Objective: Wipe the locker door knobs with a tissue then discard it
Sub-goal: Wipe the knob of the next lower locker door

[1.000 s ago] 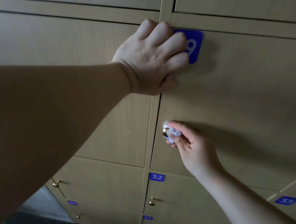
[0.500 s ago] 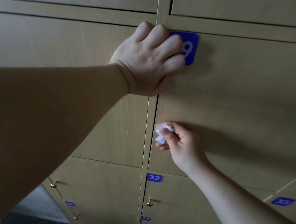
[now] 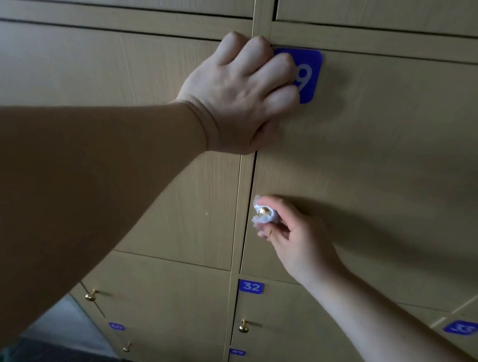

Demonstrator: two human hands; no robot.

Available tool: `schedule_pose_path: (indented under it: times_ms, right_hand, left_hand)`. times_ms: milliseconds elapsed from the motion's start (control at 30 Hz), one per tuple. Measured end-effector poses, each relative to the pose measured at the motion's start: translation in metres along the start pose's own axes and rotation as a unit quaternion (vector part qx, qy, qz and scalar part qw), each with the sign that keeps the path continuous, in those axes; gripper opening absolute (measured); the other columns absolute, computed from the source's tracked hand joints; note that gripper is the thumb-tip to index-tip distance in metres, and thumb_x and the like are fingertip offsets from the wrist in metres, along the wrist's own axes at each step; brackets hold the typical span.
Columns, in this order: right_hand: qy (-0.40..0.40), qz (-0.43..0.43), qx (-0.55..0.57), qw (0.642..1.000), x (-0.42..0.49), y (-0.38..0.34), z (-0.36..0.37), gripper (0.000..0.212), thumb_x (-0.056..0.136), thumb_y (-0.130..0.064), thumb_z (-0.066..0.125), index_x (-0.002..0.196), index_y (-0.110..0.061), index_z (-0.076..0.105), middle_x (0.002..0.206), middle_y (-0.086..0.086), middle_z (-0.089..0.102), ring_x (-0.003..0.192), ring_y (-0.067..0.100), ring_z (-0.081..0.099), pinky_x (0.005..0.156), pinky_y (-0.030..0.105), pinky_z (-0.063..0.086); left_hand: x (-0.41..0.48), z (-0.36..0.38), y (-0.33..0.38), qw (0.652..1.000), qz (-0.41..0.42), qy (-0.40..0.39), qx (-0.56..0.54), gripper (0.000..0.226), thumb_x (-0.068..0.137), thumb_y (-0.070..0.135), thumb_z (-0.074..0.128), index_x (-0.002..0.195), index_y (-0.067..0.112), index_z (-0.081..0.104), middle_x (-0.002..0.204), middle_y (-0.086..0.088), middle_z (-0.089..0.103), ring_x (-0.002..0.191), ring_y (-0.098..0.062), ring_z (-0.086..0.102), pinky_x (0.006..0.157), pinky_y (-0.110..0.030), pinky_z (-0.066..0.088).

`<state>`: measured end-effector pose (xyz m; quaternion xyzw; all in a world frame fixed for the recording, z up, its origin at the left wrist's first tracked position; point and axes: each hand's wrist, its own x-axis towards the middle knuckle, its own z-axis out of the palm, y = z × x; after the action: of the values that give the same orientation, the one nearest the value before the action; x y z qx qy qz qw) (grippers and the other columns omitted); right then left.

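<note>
Left hand (image 3: 237, 96): fingers curled into a fist, knuckles against the upper left corner of the locker door (image 3: 387, 162), covering part of a blue number plate (image 3: 307, 76) ending in 9; fingertips hidden. Right hand (image 3: 295, 240): thumb and fingers pinching a white tissue (image 3: 272, 218) wrapped round the brass door knob (image 3: 264, 211) at the door's left edge, well below the left hand. Knob mostly covered. Plate 32 (image 3: 251, 286) underneath.

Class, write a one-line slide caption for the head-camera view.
Right hand pinches a white tissue around a brass locker knob while the curled left hand rests against the door above.
</note>
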<state>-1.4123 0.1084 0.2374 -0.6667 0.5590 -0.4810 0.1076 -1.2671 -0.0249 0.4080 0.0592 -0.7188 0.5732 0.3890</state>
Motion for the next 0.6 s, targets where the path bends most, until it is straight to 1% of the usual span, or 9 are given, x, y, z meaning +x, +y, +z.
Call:
schedule_pose_path:
  times_ms: [100, 200, 267, 333, 367, 433, 467, 533, 600]
  right_hand:
    - [0.001, 0.019, 0.020, 1.000, 0.006, -0.004, 0.001, 0.023, 0.087, -0.014, 0.073, 0.104, -0.029, 0.067, 0.078, -0.004, 0.072, 0.069, 0.011, 0.072, 0.066, 0.043, 0.060]
    - [0.016, 0.055, 0.102, 0.993, 0.007, -0.010, 0.004, 0.019, 0.090, -0.016, 0.069, 0.089, -0.035, 0.067, 0.071, 0.000, 0.070, 0.063, 0.016, 0.071, 0.064, 0.042, 0.061]
    - [0.024, 0.085, 0.138, 0.986, 0.006, -0.014, 0.005, 0.017, 0.092, -0.019, 0.066, 0.087, -0.035, 0.067, 0.071, 0.001, 0.070, 0.063, 0.017, 0.071, 0.065, 0.037, 0.061]
    - [0.028, 0.113, 0.168, 0.979, 0.006, -0.017, 0.007, 0.009, 0.093, -0.024, 0.063, 0.091, -0.030, 0.069, 0.078, 0.002, 0.072, 0.064, 0.018, 0.072, 0.066, 0.036, 0.060]
    - [0.031, 0.124, 0.181, 0.975, 0.005, -0.018, 0.007, 0.008, 0.093, -0.028, 0.062, 0.092, -0.027, 0.069, 0.082, 0.003, 0.073, 0.065, 0.020, 0.072, 0.065, 0.036, 0.059]
    - [0.037, 0.138, 0.204, 0.968, 0.004, -0.020, 0.008, 0.014, 0.093, -0.032, 0.058, 0.088, -0.030, 0.071, 0.086, 0.003, 0.074, 0.066, 0.024, 0.073, 0.065, 0.038, 0.060]
    - [0.038, 0.143, 0.217, 0.965, 0.004, -0.021, 0.009, 0.019, 0.096, -0.030, 0.057, 0.085, -0.034, 0.072, 0.088, 0.002, 0.074, 0.066, 0.025, 0.073, 0.066, 0.039, 0.060]
    - [0.038, 0.154, 0.251, 0.955, 0.003, -0.023, 0.010, 0.029, 0.099, -0.024, 0.054, 0.082, -0.036, 0.073, 0.091, -0.004, 0.075, 0.067, 0.026, 0.074, 0.067, 0.041, 0.060]
    - [0.047, 0.172, 0.285, 0.942, 0.002, -0.026, 0.010, 0.028, 0.099, -0.021, 0.054, 0.085, -0.035, 0.074, 0.092, -0.002, 0.076, 0.069, 0.028, 0.074, 0.067, 0.041, 0.060]
  left_hand:
    - [-0.001, 0.000, 0.000, 1.000, -0.005, -0.001, 0.004, 0.022, 0.091, 0.030, 0.045, 0.101, 0.012, 0.052, 0.099, -0.012, 0.065, 0.089, -0.031, 0.039, 0.072, -0.043, 0.031]
    - [-0.001, 0.000, 0.000, 1.000, -0.005, 0.000, 0.006, 0.023, 0.089, 0.030, 0.047, 0.101, 0.012, 0.052, 0.099, -0.012, 0.064, 0.089, -0.031, 0.038, 0.072, -0.043, 0.031]
    - [0.000, 0.000, 0.000, 1.000, -0.003, -0.001, 0.005, 0.023, 0.088, 0.030, 0.048, 0.100, 0.011, 0.052, 0.099, -0.012, 0.064, 0.089, -0.032, 0.038, 0.072, -0.043, 0.031]
    - [0.000, 0.000, 0.000, 1.000, -0.002, -0.002, 0.012, 0.023, 0.087, 0.030, 0.048, 0.100, 0.012, 0.052, 0.101, -0.011, 0.060, 0.088, -0.031, 0.039, 0.072, -0.043, 0.032]
    - [0.000, 0.000, 0.000, 1.000, -0.002, -0.004, 0.016, 0.023, 0.087, 0.031, 0.047, 0.101, 0.012, 0.051, 0.103, -0.011, 0.057, 0.088, -0.031, 0.039, 0.071, -0.044, 0.033]
    - [-0.001, 0.000, 0.000, 1.000, 0.001, -0.009, 0.022, 0.024, 0.088, 0.031, 0.046, 0.101, 0.013, 0.051, 0.103, -0.011, 0.058, 0.089, -0.031, 0.039, 0.070, -0.044, 0.036]
    - [0.000, 0.000, 0.000, 1.000, 0.003, -0.010, 0.022, 0.024, 0.088, 0.031, 0.045, 0.101, 0.012, 0.051, 0.101, -0.011, 0.061, 0.089, -0.031, 0.039, 0.070, -0.043, 0.036]
    - [0.000, 0.000, 0.000, 1.000, 0.005, -0.014, 0.016, 0.023, 0.088, 0.030, 0.044, 0.100, 0.012, 0.052, 0.099, -0.012, 0.064, 0.089, -0.032, 0.037, 0.071, -0.044, 0.033]
    - [0.000, 0.000, 0.000, 1.000, 0.007, -0.016, 0.021, 0.024, 0.088, 0.031, 0.045, 0.100, 0.012, 0.052, 0.099, -0.012, 0.062, 0.089, -0.031, 0.037, 0.070, -0.044, 0.036]
